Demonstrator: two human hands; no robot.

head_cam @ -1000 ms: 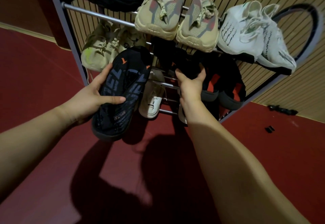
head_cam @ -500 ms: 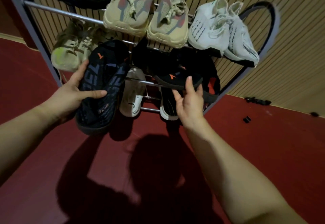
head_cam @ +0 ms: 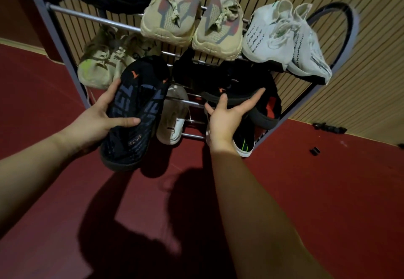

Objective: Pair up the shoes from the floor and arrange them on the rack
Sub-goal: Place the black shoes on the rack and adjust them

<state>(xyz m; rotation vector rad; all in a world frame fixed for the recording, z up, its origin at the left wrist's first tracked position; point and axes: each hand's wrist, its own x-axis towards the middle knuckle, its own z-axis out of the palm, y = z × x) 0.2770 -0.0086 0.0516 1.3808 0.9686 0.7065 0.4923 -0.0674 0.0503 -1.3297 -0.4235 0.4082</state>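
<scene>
My left hand (head_cam: pixel 98 119) grips a black shoe (head_cam: pixel 135 112) by its side, with the patterned sole facing me, in front of the rack's left half. Its mate, a black shoe with an orange mark (head_cam: pixel 231 86), lies on the middle shelf of the grey metal rack (head_cam: pixel 94 17). My right hand (head_cam: pixel 227 116) is spread against this shoe's toe and sole edge, fingers apart, not closed around it. A tan pair (head_cam: pixel 172 20) and a white knit pair (head_cam: pixel 273 35) sit on the shelf above.
An olive pair (head_cam: pixel 100 66) is at the middle left and black-and-red shoes (head_cam: pixel 270 108) at the middle right. A white shoe (head_cam: pixel 172 119) and a green-striped one (head_cam: pixel 244 145) lie on the lowest shelf. Small black items (head_cam: pixel 328 127) lie on the red floor by the slatted wall.
My right hand has come up from below the shelf and now presses on the toe of the black shoe on the rack. My left hand still holds the other black shoe.
</scene>
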